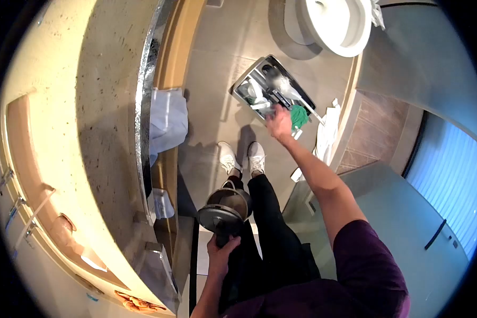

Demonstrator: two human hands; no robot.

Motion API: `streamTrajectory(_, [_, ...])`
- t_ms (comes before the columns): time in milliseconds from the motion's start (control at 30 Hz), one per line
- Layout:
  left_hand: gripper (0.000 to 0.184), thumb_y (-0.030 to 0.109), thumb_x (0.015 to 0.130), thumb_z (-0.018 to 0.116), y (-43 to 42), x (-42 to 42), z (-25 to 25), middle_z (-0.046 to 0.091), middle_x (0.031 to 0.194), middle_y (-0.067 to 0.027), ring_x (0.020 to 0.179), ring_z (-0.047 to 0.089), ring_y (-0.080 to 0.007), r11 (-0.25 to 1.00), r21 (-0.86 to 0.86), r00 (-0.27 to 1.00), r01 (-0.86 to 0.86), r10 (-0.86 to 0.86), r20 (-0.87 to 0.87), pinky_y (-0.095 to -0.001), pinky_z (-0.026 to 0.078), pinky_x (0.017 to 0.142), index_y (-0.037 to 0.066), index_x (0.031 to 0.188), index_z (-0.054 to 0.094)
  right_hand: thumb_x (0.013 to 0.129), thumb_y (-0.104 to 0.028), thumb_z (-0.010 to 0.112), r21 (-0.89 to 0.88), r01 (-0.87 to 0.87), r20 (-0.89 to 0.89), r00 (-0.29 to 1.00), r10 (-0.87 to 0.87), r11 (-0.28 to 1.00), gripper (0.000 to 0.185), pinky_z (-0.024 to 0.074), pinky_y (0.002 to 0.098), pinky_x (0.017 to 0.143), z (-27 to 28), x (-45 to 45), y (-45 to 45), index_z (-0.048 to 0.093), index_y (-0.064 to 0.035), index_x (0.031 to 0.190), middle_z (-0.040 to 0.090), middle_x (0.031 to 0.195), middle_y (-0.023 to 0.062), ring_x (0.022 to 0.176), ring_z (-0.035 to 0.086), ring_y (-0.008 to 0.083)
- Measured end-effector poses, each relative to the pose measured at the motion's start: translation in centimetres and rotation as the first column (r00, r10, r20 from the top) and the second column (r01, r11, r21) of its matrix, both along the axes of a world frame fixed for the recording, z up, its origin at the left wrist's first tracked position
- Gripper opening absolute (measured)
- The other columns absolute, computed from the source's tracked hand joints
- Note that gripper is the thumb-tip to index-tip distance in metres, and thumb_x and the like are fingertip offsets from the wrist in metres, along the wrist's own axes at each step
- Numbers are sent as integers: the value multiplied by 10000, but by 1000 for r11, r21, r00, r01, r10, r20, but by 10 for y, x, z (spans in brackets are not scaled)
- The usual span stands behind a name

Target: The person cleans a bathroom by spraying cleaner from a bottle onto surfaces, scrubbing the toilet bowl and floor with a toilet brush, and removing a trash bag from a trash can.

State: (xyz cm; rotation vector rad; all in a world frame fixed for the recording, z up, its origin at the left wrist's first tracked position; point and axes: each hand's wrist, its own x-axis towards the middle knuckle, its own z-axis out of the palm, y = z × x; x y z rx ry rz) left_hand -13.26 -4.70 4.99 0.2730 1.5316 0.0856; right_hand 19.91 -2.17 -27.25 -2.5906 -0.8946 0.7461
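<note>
In the head view, my left hand [222, 253] is closed around the black handle of a round container [223, 211] with a dark lid and see-through sides. It hangs over my legs at the lower middle. My right hand [279, 122] reaches down to the near edge of a grey caddy [242, 77] on the floor. Its fingers are blurred, and what they hold, if anything, cannot be made out. Beside that hand lies a green cloth-like bundle [299, 116]. White bottles and dark items fill the caddy.
A white toilet [345, 50] stands beyond the caddy. On the left runs a stone counter [108, 106] with a white towel [168, 119] hanging from its edge. White cloth [328, 132] lies right of the caddy, near a glass door [376, 212].
</note>
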Motion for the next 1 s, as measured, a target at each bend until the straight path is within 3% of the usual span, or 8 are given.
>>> streamTrajectory(167, [259,1,767,798,-8,-19,-15,647,869,-4,814,630,-113,1000,-13,997,-27,26,-74,-279,542,808,45,974,648,824,-431,716,-317,-11,95,995,43,948,548,364,633,1026,-31,11,86,593,-150,1279,616,1309,132,1289,473,371])
streamTrajectory(333, [258,-12,767,794,-18,-31,-24,648,867,15,794,610,-99,996,-20,989,-86,83,-120,-267,525,791,52,972,651,859,-489,676,-424,-26,-187,981,-59,905,600,266,762,1033,-100,34,98,550,-251,1394,593,1402,90,1316,543,288])
streamTrajectory(367, [257,-17,767,792,-19,-32,-24,648,870,17,790,607,-96,996,-27,988,-91,87,-124,-265,523,785,54,968,650,850,-455,670,-260,34,-196,977,-87,965,576,309,717,1044,-136,44,82,578,-248,1379,638,1346,70,1263,584,298])
streamTrajectory(467, [254,-24,762,794,-23,-35,-22,637,858,22,796,609,-96,996,-2,989,-93,92,-117,-265,517,768,61,946,641,824,-381,667,-84,15,-136,990,-26,996,558,497,456,968,-96,51,81,614,-180,1342,688,1199,188,1119,651,365])
streamTrajectory(633, [214,-15,777,787,-23,-22,-8,591,801,31,746,589,-96,993,31,988,-116,118,-95,-270,511,722,64,885,620,825,-227,667,175,12,-184,983,21,985,371,525,444,877,36,34,58,635,-43,1145,700,1007,229,971,670,403])
streamTrajectory(700, [189,-13,790,775,-24,-19,-4,588,791,28,728,578,-93,996,73,998,-48,50,-26,-275,514,716,63,863,619,784,-103,693,374,-44,-186,975,122,926,410,512,357,847,100,26,42,616,-26,1179,667,996,164,918,652,264])
streamTrajectory(900, [281,-9,776,749,-11,14,40,691,933,-9,825,614,-106,958,284,996,41,-63,70,-274,492,767,22,1050,697,715,-28,739,573,-241,139,970,197,783,402,472,369,693,352,11,-7,651,-35,1107,630,905,131,749,561,255])
streamTrajectory(1000, [282,-30,770,731,-3,24,70,695,935,-23,854,626,-111,905,423,983,44,-114,142,-281,503,782,14,1046,695,704,-74,777,721,-431,415,896,160,542,414,466,392,709,479,4,-38,609,-2,1075,608,946,139,800,560,273])
